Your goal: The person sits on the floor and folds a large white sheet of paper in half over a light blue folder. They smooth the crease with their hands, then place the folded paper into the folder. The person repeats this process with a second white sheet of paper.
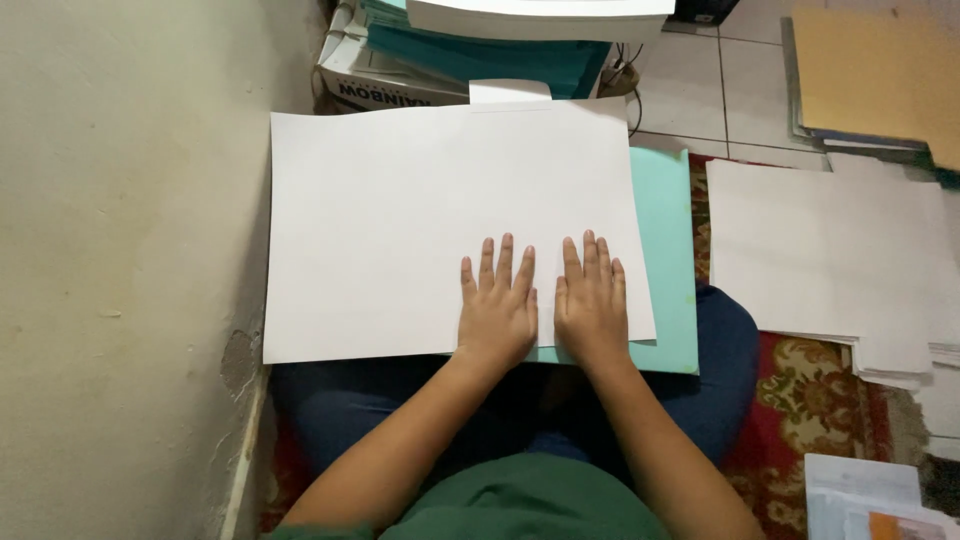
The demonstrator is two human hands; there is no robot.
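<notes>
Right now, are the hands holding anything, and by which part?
Nothing is held: the left hand and right hand lie flat, palms down, on the large white sheet near its lower edge.

The person wears a green top (520, 505) and dark blue trousers (720, 370). Both forearms are bare, and the hands carry no rings.

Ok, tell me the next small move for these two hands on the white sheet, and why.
Probably slide both palms outward to smooth the white sheet. The left hand and right hand lie flat, side by side, near its lower right edge, while the sheet sits skewed over the turquoise sheet beneath, so squaring the edges seems due.
</notes>
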